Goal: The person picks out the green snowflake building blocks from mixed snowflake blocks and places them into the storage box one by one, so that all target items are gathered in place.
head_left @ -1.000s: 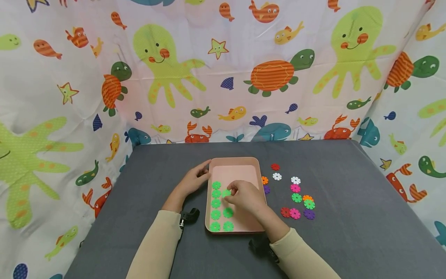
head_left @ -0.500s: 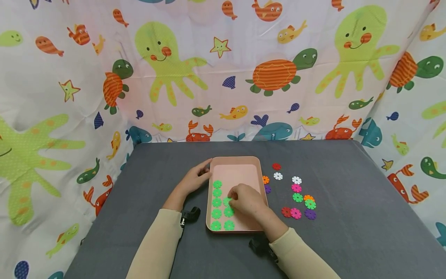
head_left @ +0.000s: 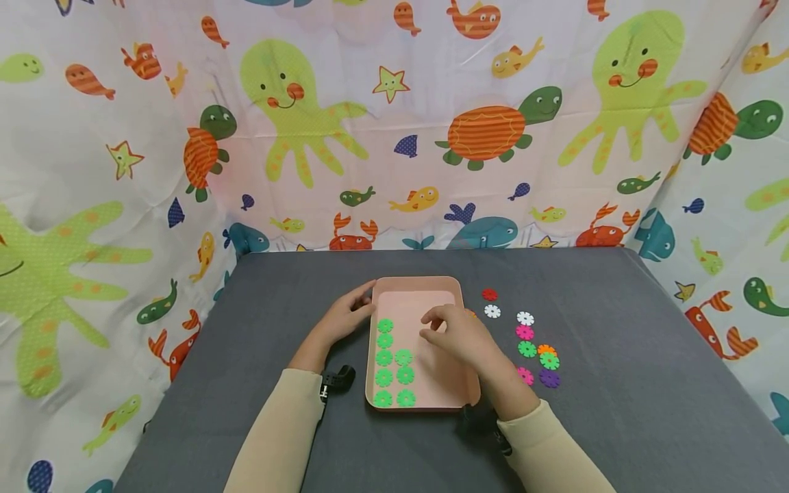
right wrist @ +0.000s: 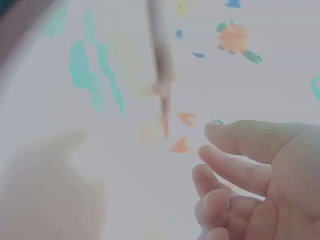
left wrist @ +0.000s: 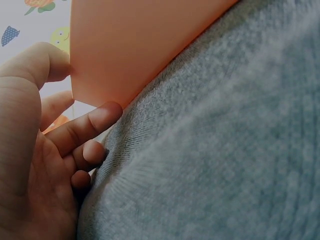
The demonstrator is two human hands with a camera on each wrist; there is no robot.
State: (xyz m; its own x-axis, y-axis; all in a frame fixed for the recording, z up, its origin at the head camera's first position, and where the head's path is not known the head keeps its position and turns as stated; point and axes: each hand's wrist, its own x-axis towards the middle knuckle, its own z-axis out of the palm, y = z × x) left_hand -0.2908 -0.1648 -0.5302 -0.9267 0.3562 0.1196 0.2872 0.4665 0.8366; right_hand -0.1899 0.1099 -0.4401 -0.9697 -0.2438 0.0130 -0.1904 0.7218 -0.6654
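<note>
A shallow pink tray lies on the grey table. Green notched plastic discs form two columns in its left half, several at the left and three beside them. My left hand rests against the tray's left side near the far corner. In the left wrist view, fingertips touch the tray's outer wall. Above the tray's right half hovers my right hand, thumb and fingers loosely bent and apart. Nothing shows between its fingers in the right wrist view.
Right of the tray lie loose discs: red, white, pink, green and purple. My right forearm hides some of that area. A printed sea-animal curtain hangs behind the table.
The right hand set a green disc down as third in the second column, then released it and moved right. The left hand stayed at the tray's edge.
</note>
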